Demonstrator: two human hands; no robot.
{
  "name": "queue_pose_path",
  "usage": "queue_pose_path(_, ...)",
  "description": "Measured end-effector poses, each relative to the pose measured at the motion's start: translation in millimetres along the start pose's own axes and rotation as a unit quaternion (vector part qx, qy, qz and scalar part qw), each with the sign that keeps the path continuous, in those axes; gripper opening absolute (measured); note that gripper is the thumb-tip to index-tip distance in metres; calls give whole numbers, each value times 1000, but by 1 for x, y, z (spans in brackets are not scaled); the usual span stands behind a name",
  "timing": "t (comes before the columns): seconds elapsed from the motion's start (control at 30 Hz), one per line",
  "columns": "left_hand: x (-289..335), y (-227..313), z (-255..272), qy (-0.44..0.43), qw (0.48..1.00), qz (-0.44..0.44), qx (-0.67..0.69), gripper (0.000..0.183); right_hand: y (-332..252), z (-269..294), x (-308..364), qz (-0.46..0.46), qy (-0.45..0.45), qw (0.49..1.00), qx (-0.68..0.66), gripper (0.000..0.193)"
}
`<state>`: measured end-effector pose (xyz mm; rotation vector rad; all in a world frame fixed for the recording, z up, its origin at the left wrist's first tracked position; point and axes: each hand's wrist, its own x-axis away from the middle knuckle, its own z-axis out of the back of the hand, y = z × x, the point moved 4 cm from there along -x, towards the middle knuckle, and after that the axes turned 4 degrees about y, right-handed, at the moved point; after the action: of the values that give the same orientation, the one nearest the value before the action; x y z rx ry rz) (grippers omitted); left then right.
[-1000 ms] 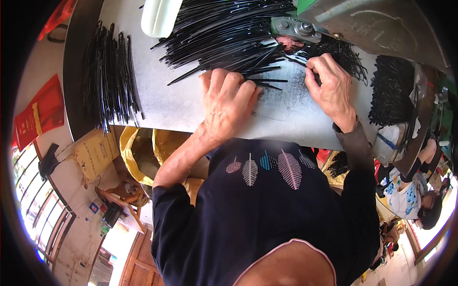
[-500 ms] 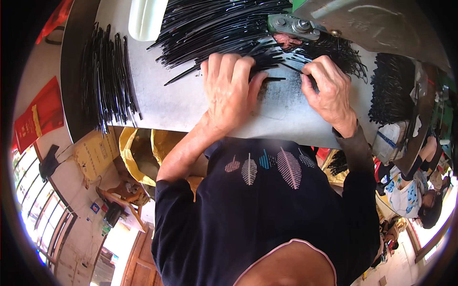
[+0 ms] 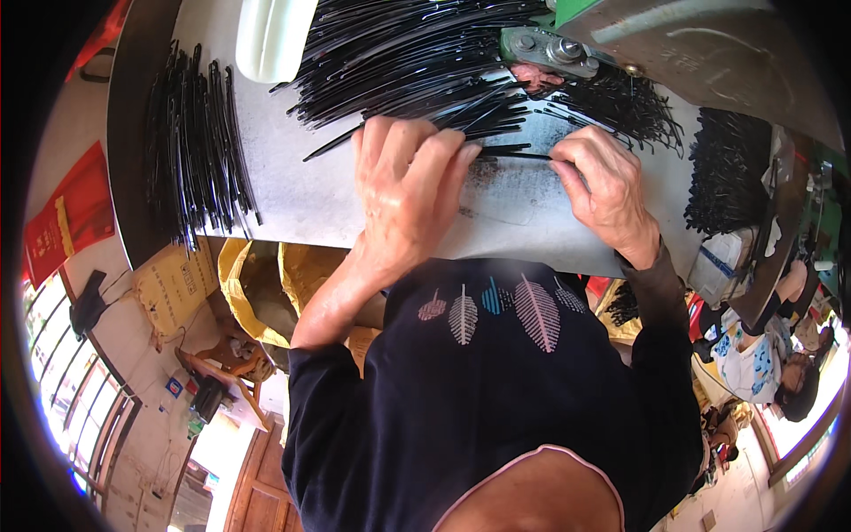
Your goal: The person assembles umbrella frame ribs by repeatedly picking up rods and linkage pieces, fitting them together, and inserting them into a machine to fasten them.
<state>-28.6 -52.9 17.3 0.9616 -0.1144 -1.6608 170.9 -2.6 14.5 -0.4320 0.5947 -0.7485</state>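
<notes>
A thin black strip (image 3: 530, 156) spans the gap between my hands, low over the metal tabletop (image 3: 306, 199). Its right end is pinched between the thumb and fingers of my right hand (image 3: 610, 182). My left hand (image 3: 403, 182) is closed around the other end, and its curled fingers hide that part. Beyond my left hand lies a large heap of similar black strips (image 3: 390, 75), some poking out beside my fingers. Smaller dark pieces (image 3: 634, 106) are piled past my right hand.
A machine with a bolted metal fitting (image 3: 554, 51) stands at the far side, its large housing (image 3: 709, 44) overhanging the right. Another bundle of strips (image 3: 195, 146) lies on the left. A white tray (image 3: 273, 40) sits behind. Dense black pieces (image 3: 727, 173) are stacked at right.
Both hands have come nearer to me, the left also shifting slightly leftward. The strip in my right hand now runs almost level toward my left hand.
</notes>
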Motion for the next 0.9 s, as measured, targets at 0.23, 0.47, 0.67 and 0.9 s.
queue_pose_path(0.23, 24, 16, -9, -59, 998, -13, -19, 27, -10, -16, -6, 32, -68, 996, -46, 21)
queue_pose_path(0.47, 39, 11, -7, -58, 998, 0, -20, 27, 3, -20, -29, -34, 32, 999, 14, 50)
queue_pose_path(0.67, 46, 11, -5, -38, 999, 7, -4, 28, 4, -31, -41, 24, 37, 998, 39, 38)
queue_pose_path(0.9, 53, 7, -5, -16, 1000, 12, 6, 29, 4, -28, -44, -66, 4, 993, -102, 15)
